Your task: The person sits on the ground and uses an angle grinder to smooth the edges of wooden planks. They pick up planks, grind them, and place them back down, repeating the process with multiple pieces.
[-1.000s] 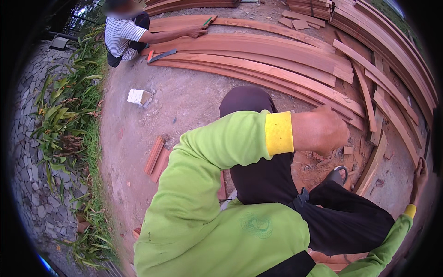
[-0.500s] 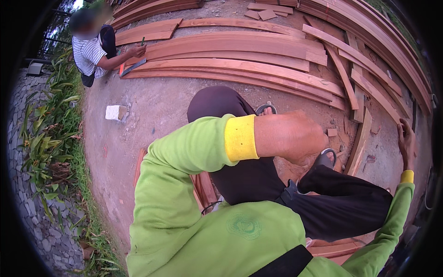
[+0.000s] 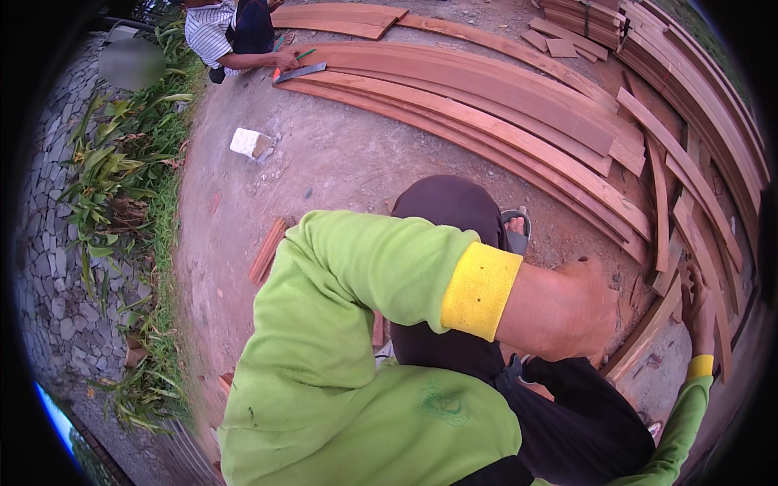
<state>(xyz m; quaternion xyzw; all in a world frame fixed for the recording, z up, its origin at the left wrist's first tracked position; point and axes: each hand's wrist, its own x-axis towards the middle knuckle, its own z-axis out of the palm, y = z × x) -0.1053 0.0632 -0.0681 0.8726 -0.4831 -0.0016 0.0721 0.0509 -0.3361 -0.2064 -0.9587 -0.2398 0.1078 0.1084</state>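
My left arm, in a green sleeve with a yellow cuff, reaches across my bent knee. My left hand (image 3: 590,301) is closed at its end, its back toward me; whatever its fingers hold is hidden beneath it. At the far right my right hand (image 3: 698,312) is up against a long reddish wooden plank (image 3: 707,251), fingers along its near edge, apparently gripping it. Another board (image 3: 646,344) lies on the ground between my two hands. One sandalled foot (image 3: 517,229) shows beyond my knee.
Long boards (image 3: 470,93) lie side by side ahead. A co-worker's hand (image 3: 285,60) is by a try square (image 3: 300,73) at their left end. Stacked planks (image 3: 713,105) fill the far right. A white block (image 3: 251,143) sits left, near plants (image 3: 113,170).
The view has shifted, so the boards and co-worker appear higher and farther right. My left hand appears farther right and lower, nearer my right hand, which stays at the plank.
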